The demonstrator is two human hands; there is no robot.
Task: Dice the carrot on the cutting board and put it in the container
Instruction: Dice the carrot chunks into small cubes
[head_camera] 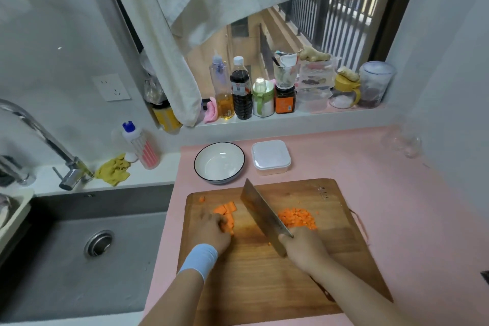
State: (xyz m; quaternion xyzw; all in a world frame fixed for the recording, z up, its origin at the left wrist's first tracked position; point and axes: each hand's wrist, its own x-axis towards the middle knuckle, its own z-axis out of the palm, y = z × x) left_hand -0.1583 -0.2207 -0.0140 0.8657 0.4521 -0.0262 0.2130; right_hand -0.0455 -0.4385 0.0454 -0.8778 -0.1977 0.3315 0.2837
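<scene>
Midway: dicing under way, nothing in the container yet

Head view. Wooden cutting board point(264, 278) on a pink counter, sink to its left. Left hand point(211, 230), pale blue wristband, curled over a cluster of carrot strips point(226, 210) at the board's left-centre, fingers pinning them. Right hand point(304, 249) closed round the handle of a cleaver point(262, 213); blade lifted, tilted, tip pointing away, sitting between the strips and a heap of finished carrot dice point(297, 217) on the right. One stray piece point(202, 199) near the far left corner. Beyond the board: an empty white bowl point(219, 163) and a square container point(271, 157) with its white lid seemingly on.

Judgement: cutting step, roughly half done. Next move calls for bringing the blade down across the held strips, left fingertips tucked back from the edge. Transfer comes later; the lid likely needs removing first.
</scene>
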